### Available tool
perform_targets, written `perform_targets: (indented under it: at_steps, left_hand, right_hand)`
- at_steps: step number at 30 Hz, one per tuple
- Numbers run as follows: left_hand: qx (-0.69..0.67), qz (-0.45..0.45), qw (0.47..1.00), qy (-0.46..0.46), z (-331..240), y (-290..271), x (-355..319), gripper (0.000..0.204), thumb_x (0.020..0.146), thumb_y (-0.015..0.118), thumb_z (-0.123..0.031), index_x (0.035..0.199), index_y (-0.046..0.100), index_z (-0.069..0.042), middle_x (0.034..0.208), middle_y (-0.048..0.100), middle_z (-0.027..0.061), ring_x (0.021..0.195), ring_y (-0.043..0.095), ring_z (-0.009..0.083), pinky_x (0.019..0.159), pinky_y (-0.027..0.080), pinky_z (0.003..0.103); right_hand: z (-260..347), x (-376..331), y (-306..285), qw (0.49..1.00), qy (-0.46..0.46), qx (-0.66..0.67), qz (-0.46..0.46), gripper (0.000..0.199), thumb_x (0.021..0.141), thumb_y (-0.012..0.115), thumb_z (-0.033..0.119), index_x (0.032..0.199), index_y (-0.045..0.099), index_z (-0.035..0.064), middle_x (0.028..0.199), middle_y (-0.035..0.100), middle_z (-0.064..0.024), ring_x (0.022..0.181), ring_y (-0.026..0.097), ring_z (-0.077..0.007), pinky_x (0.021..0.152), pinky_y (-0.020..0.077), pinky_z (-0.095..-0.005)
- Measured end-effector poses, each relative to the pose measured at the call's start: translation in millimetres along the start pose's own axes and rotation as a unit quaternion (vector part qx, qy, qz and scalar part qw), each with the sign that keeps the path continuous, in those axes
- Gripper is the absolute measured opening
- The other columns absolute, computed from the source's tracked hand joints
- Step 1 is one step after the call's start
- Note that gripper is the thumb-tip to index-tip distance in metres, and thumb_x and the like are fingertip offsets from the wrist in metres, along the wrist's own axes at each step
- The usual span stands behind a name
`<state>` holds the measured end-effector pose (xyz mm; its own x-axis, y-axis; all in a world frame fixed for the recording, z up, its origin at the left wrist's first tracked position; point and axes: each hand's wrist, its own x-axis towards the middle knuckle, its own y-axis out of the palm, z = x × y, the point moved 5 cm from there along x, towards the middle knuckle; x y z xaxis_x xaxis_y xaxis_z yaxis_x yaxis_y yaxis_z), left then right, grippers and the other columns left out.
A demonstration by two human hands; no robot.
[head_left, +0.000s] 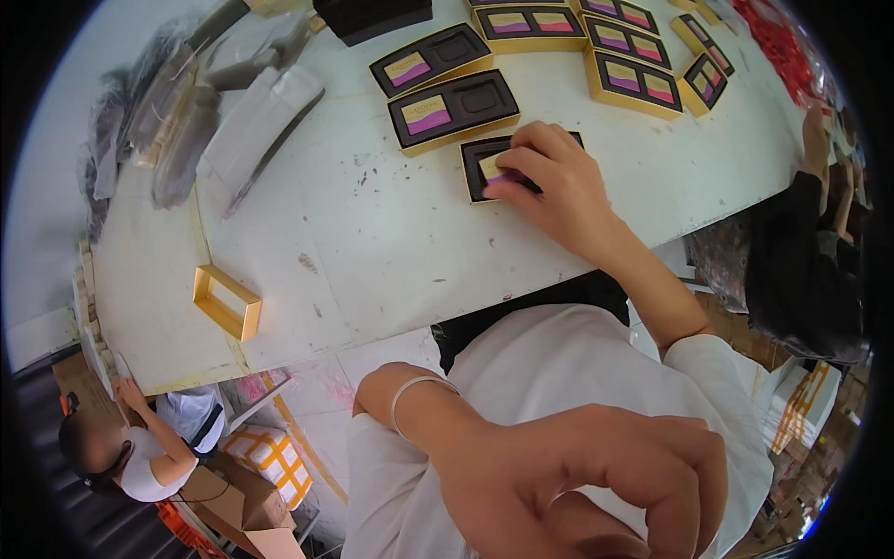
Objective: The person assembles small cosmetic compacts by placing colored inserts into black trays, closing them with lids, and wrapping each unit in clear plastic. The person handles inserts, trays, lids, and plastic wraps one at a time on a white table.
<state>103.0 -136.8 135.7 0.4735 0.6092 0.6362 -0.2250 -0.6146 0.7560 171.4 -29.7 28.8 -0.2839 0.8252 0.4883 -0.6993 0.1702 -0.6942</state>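
Observation:
My right hand [559, 177] bends over a gold box with a black insert [473, 184] near the table's front edge. Its thumb and fingers pinch a small purple and gold packet [490, 168] at the left recess of that insert. Just behind stand two more gold boxes [454, 142], each with one packet in the left recess and a bare right recess. My left hand [587, 466], with a thin band at the wrist, is raised close to the camera in front of my white shirt. Its fingers are curled in; whatever they hold, if anything, is hidden.
Several filled gold boxes [637, 82] stand at the back right. A hollow gold box frame [226, 303] lies at the left. Pale trays in plastic wrap [256, 126] are heaped at the far left. A person [154, 456] sits lower left; another [792, 252] is at the right.

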Motion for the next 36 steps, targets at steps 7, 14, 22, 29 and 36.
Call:
perform_targets:
  at_steps: [7,14,22,29,36]
  left_hand:
    - [-0.067,0.003,0.998,-0.006,2,13,8,0.036,0.081,0.071,-0.027,0.097,0.062,0.004,0.099,0.055,0.0135,0.084,0.056,0.0174,0.072,0.044,0.025]
    - [-0.051,0.061,0.996,-0.03,17,14,-1,0.038,0.081,0.071,-0.03,0.097,0.062,0.003,0.102,0.054,0.0129,0.085,0.056,0.0175,0.073,0.044,0.026]
    - [0.0,0.124,0.992,0.016,20,9,27,0.038,0.082,0.069,-0.034,0.096,0.061,0.0,0.104,0.052,0.0119,0.085,0.055,0.0178,0.075,0.043,0.027]
    - [0.277,-0.159,0.942,-0.107,-40,-59,34,0.032,0.083,0.06,-0.036,0.093,0.047,-0.009,0.096,0.051,0.0131,0.089,0.049,0.0221,0.081,0.037,0.033]
    - [0.79,-0.343,0.501,0.088,-94,-125,-58,0.013,0.087,0.054,-0.014,0.083,0.05,-0.002,0.081,0.053,0.0103,0.078,0.05,0.018,0.071,0.041,0.029]
  right_hand:
    - [0,-3,6,0.999,-0.03,0.024,-0.026,0.012,0.074,0.068,0.008,0.075,0.057,0.0029,0.081,0.055,-0.0061,0.079,0.056,-0.0243,0.065,0.0459,-0.0352]
    - [-8,10,9,0.976,0.096,0.125,0.147,0.007,0.078,0.062,0.003,0.077,0.056,-0.0002,0.084,0.057,-0.0101,0.079,0.056,-0.0298,0.067,0.0454,-0.0358]
    - [-7,6,-29,0.98,0.002,0.182,0.076,0.006,0.079,0.061,0.002,0.085,0.06,0.0011,0.085,0.059,-0.0116,0.081,0.057,-0.0303,0.071,0.0457,-0.0365]
    - [-148,115,-115,0.99,-0.015,-0.025,-0.135,0.017,0.084,0.06,0.008,0.099,0.06,0.002,0.094,0.059,-0.0118,0.084,0.06,-0.0263,0.07,0.0489,-0.0333]
    - [-396,229,-160,0.95,0.215,-0.219,-0.054,0.048,0.079,0.065,0.039,0.109,0.059,0.0019,0.104,0.063,-0.0171,0.099,0.06,-0.0317,0.085,0.0469,-0.0403]
